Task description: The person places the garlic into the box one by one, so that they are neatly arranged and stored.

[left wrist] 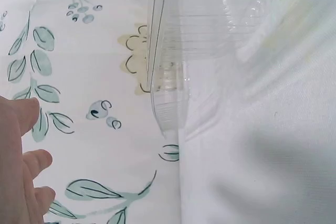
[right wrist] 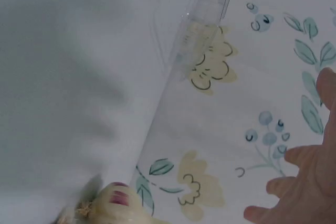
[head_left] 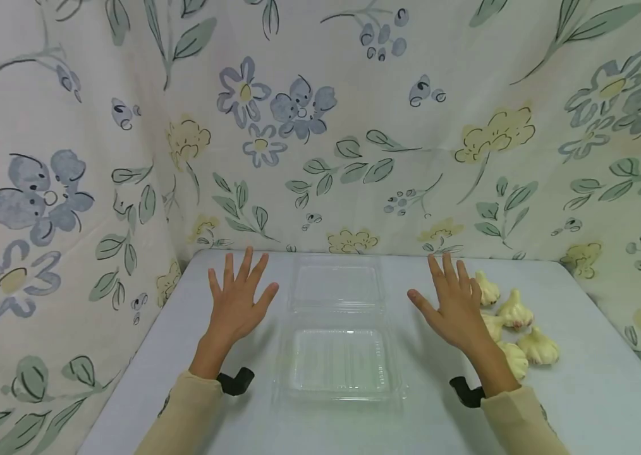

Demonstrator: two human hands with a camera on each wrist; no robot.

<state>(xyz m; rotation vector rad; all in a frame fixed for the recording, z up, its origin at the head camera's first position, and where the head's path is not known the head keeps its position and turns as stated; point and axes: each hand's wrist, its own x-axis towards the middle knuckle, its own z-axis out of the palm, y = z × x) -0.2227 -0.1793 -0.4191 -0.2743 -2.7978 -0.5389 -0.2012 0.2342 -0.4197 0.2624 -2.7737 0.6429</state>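
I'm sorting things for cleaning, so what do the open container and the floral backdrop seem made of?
The container: probably thin, glossy, clear plastic; the white tabletop shows through it and its ridges catch highlights. The floral backdrop: likely matte fabric, given its soft creases and lack of glare.

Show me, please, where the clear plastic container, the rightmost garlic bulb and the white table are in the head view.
Clear plastic container (head_left: 339, 361): head view, on the bare floor of its nearer half.
Rightmost garlic bulb (head_left: 539, 348): head view, on its rounded body.
White table (head_left: 320, 435): head view, on its bare near surface.
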